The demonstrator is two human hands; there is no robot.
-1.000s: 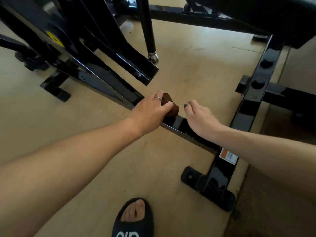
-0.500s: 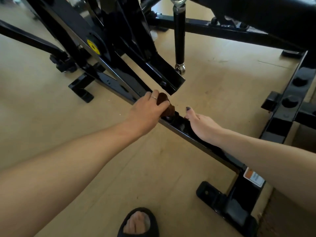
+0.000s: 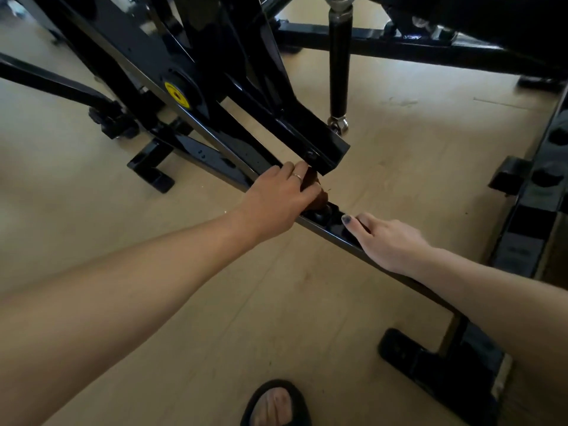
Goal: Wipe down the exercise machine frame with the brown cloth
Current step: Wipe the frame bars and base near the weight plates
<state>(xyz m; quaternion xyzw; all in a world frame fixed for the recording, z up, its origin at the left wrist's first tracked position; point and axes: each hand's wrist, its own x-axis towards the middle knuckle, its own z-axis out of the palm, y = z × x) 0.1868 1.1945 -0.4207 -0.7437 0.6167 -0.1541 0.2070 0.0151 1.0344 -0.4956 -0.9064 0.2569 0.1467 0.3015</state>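
Note:
A black exercise machine frame (image 3: 215,155) stands on a pale wooden floor, with a long low rail running diagonally from upper left to lower right. My left hand (image 3: 276,201) is closed around a bunched brown cloth (image 3: 318,196) and presses it on the rail, just under the end of a slanted black beam (image 3: 322,149). Only a small part of the cloth shows past my fingers. My right hand (image 3: 387,241) rests flat on the same rail a little to the right, fingers apart, holding nothing.
A black upright rod (image 3: 339,66) with a metal foot stands behind the beam. Another frame bar (image 3: 534,210) runs down the right side to a floor foot (image 3: 430,364). My foot in a black sandal (image 3: 276,404) is at the bottom edge.
My left hand has slid the cloth up the rail toward the slanted beam. The right hand followed along the rail. The view has moved closer and to the left.

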